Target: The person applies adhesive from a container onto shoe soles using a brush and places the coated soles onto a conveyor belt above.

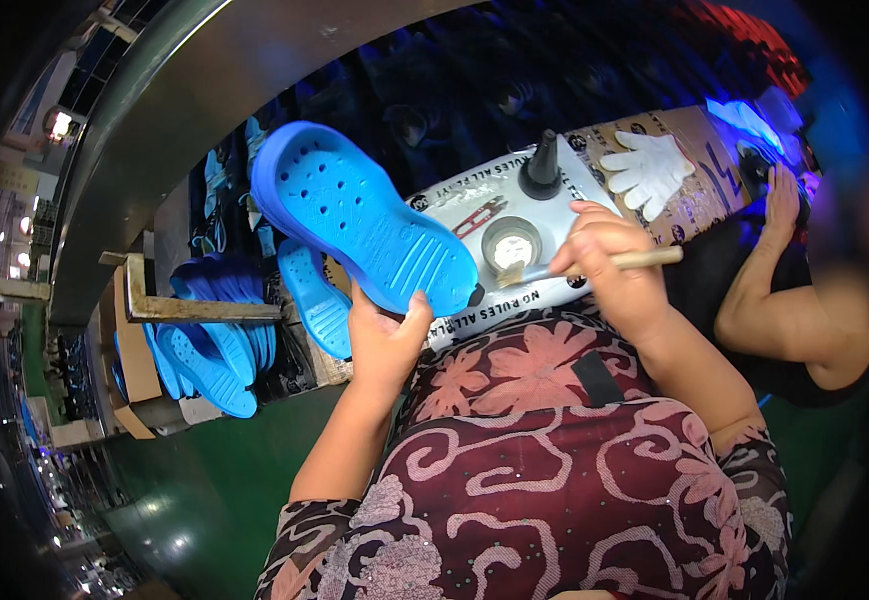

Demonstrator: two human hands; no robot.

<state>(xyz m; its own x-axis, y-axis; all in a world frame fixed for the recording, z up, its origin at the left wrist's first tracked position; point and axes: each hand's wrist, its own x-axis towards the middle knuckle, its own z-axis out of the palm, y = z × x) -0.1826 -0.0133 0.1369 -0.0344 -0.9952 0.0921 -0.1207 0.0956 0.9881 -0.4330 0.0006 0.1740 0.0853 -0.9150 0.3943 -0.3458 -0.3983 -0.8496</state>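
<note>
Seen from the head camera, a person in a maroon patterned top works at a bench: the left hand [385,335] pinches the heel of a blue shoe sole [360,225], thumb and fingers pressed on its edge, holding it up, tilted, tread side showing, above the bench. The right hand [610,265] is closed around the wooden handle of a brush [595,264], whose bristle end points toward a small round pot [511,245] on a grey board [555,215]. Red snips [480,216], a black cone-tipped bottle [543,168] and a white glove [650,168] lie nearby; more blue soles [217,345] are stacked to the left. A co-worker's arm [770,300] reaches in at right. Held only at the heel, the sole could tip or slip from the fingers, and a loaded brush could drip onto the lap or board. What the pot holds is hard to make out, the bristles are partly hidden, and the far bench is lost in darkness and blue glare.
</note>
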